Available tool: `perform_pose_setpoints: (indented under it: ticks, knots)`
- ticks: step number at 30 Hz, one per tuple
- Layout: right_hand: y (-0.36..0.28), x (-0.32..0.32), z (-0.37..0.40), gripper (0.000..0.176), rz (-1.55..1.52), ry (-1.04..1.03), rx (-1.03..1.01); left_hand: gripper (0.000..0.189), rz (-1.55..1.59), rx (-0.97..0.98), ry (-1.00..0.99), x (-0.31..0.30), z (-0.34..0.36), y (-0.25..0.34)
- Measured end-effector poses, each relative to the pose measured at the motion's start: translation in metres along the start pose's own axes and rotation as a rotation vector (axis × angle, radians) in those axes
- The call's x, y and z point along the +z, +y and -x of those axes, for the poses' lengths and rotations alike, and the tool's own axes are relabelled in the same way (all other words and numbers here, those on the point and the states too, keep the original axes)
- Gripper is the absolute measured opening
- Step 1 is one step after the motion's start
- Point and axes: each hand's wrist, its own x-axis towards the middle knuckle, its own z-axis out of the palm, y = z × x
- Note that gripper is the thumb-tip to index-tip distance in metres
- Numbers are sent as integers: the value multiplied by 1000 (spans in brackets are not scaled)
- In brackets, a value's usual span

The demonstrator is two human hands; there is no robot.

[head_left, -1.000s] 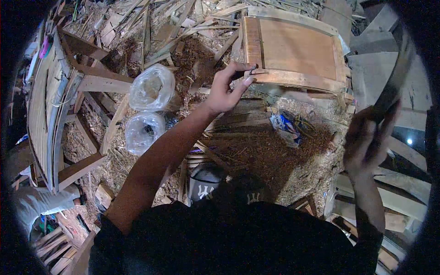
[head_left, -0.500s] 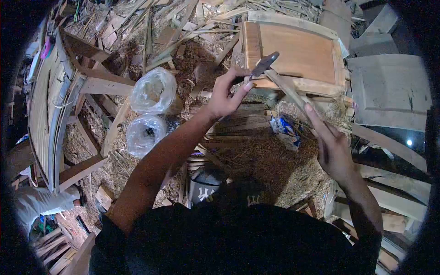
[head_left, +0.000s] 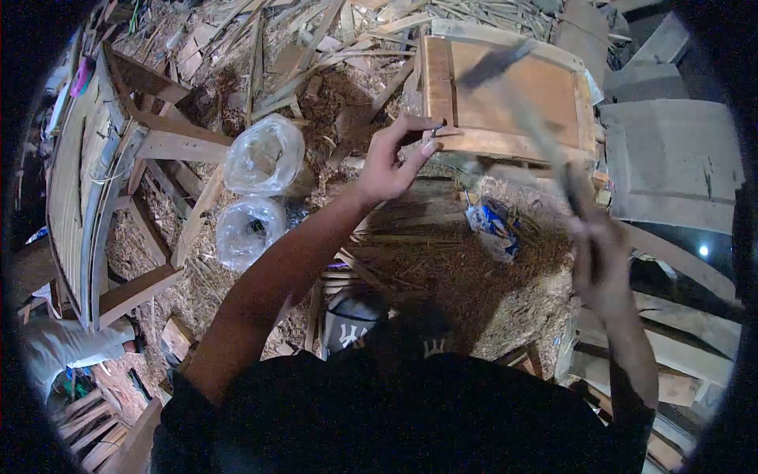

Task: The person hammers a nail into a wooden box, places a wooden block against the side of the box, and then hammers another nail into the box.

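Observation:
My left hand (head_left: pixel 399 158) is at the near left corner of a framed wooden panel (head_left: pixel 517 91). Between its thumb and index finger it pinches a small dark nail (head_left: pixel 439 126) at the frame's edge. My right hand (head_left: pixel 602 257) is wrapped round the wooden handle of a hammer (head_left: pixel 496 65). The hammer is blurred by motion, its dark head over the panel's surface, away from the nail.
Two rolls of clear plastic (head_left: pixel 264 156) stand left of centre. A curved wooden frame (head_left: pixel 87 189) is at the left, near a co-worker's pale clothing (head_left: pixel 75 347). A blue packet (head_left: pixel 493 227) lies on sawdust; more wooden panels (head_left: pixel 671 162) are at the right.
My right hand has moved back and to the right, lifting the hammer head off the nail. My left hand has hardly moved.

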Motion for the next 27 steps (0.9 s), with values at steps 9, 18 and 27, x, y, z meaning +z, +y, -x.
perform_pose_setpoints:
  ticks: [9,18,27]
  knots:
    - [-19,4,0,65,-88,-337,328,29,-9,-13,5,1,-7,0]
    - [-7,11,13,55,-469,525,270,29,-26,79,32,2,-3,8]
    - [-14,-12,20,50,-72,129,467,30,-9,-23,3,1,-4,2]
